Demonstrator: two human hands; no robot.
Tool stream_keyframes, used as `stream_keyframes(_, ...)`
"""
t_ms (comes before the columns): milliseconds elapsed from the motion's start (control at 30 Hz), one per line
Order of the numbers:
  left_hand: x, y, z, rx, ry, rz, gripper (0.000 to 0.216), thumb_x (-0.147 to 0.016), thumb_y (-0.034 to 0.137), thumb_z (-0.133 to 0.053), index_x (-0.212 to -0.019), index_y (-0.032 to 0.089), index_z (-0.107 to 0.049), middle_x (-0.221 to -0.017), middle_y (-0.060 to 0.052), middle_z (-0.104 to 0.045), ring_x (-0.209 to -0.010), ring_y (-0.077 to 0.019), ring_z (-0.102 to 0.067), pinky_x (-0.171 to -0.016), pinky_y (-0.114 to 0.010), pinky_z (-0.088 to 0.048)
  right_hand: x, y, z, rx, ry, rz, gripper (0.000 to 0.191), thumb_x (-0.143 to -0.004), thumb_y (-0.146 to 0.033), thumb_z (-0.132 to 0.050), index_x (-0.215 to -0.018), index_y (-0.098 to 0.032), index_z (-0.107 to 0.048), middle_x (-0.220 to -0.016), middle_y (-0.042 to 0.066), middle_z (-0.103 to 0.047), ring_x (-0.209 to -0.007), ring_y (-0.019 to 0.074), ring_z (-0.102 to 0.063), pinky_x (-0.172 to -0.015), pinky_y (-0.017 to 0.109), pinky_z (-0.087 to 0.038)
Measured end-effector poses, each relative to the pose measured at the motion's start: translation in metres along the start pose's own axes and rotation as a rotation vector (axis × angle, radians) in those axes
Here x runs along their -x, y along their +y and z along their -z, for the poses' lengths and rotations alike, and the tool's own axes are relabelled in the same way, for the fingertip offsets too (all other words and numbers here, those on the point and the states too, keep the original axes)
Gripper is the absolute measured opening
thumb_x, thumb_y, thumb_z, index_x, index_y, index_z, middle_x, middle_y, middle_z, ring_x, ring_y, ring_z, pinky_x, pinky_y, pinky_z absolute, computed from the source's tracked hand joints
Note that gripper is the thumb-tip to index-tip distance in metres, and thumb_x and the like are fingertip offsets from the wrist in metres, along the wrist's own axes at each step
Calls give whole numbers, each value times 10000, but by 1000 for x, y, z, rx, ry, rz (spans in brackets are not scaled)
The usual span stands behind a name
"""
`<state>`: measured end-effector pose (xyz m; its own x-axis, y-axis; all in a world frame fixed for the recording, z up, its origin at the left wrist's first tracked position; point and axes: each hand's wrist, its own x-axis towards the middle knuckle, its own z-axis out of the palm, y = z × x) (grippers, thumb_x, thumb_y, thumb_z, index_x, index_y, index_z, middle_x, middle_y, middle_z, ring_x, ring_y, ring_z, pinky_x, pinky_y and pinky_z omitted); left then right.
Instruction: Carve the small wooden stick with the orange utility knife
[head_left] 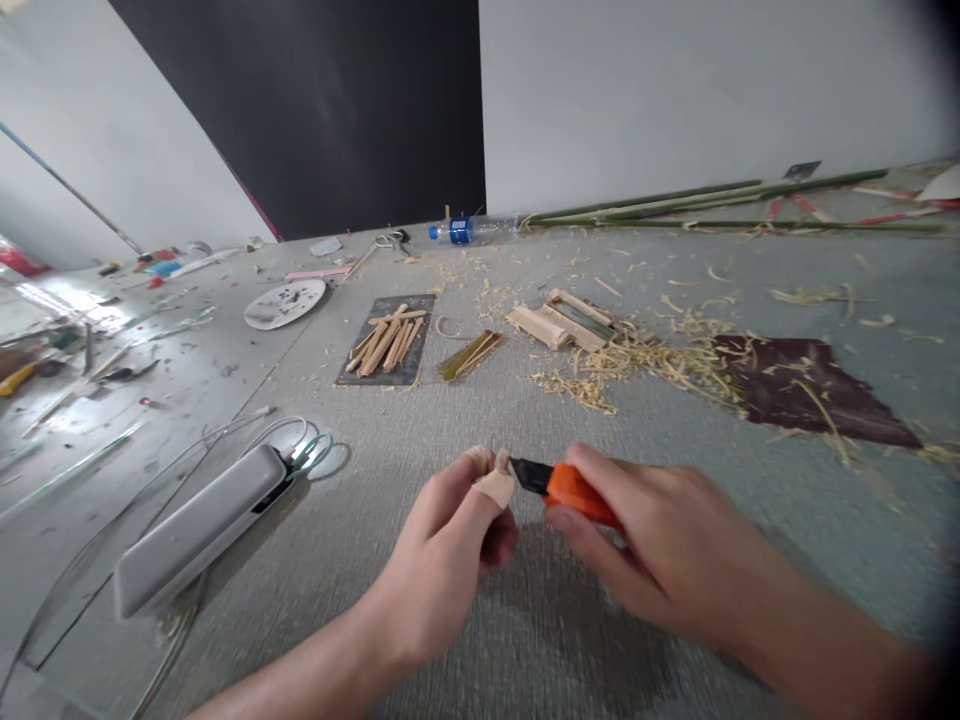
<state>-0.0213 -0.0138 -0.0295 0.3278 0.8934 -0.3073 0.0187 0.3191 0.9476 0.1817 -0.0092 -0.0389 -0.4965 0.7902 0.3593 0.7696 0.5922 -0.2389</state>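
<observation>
My right hand point(660, 540) is closed around an orange utility knife point(577, 493), whose dark blade points left. The blade tip is at or very close to the fingertips of my left hand point(450, 530); I cannot tell whether it touches. Pale tape covers the thumb and a fingertip of that hand. Thumb and finger are pinched on a small pale piece point(504, 461), mostly hidden by them. Beyond the hands, a pile of short bamboo sticks point(388, 342) lies on a dark mat point(411, 375). Split bamboo pieces point(551, 322) lie farther right.
Bamboo shavings point(600, 375) are scattered beside a dark brown sheet point(810, 385). A grey power bank point(202, 530) with cables lies at the left. Farther back are a white disc point(285, 304), a plastic bottle point(459, 231) and long green bamboo poles point(712, 207) along the wall.
</observation>
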Motion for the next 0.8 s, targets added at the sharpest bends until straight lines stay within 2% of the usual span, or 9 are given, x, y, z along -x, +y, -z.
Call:
stream_keyframes(233,0,1,-1,-22,14,-13,363,-984,473,-473,-745,206,-415,-612,58,-384,-528,-86,-306,-524,-244,-258,1,-3,0,0,-11,9,305,-1046,-485,-378,-919,-225,-472,-613,-22,-634,-482,187,-628,-478,306,-332)
stream_keyframes(533,0,-4,2,-64,10,-68,344,-987,469,-485,-780,195,-461,-694,32,-413,-620,-105,-348,-562,-248,-275,1,-2,-1,-9,-22,-11,323,-1039,-503,-388,-930,-218,-495,-612,-23,-634,-481,191,-627,-478,308,-320)
stream_keyframes(800,3,-3,2,-161,-22,-151,324,-965,364,-571,-741,203,-401,-703,45,-337,-661,-115,-313,-596,-269,-274,0,-3,1,-21,-37,-14,352,-1039,-507,-392,-927,-203,-530,-626,2,-652,-511,183,-627,-500,298,-322)
